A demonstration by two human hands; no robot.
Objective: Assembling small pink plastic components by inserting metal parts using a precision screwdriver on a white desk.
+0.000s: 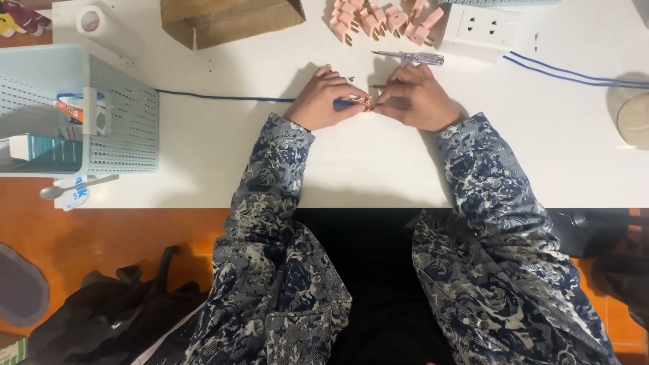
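Observation:
My left hand [323,100] and my right hand [419,98] meet at the middle of the white table [365,169], both pinching a small pink plug [368,103] between the fingertips. A blue cable [223,98] runs from the left across the table into the plug under my left hand. A short metal piece sticks out from my right hand's fingers. Just beyond my right hand lies a clear-handled screwdriver [409,57]. Several more pink plugs [382,20] lie in a heap at the far edge.
A white power strip [481,27] sits at the back right with blue cables [574,73] trailing right. A pale blue mesh basket [81,111] stands at the left, a spoon [74,187] beside it. A cardboard box [226,20] is at the back. A round object [634,120] is at the right edge.

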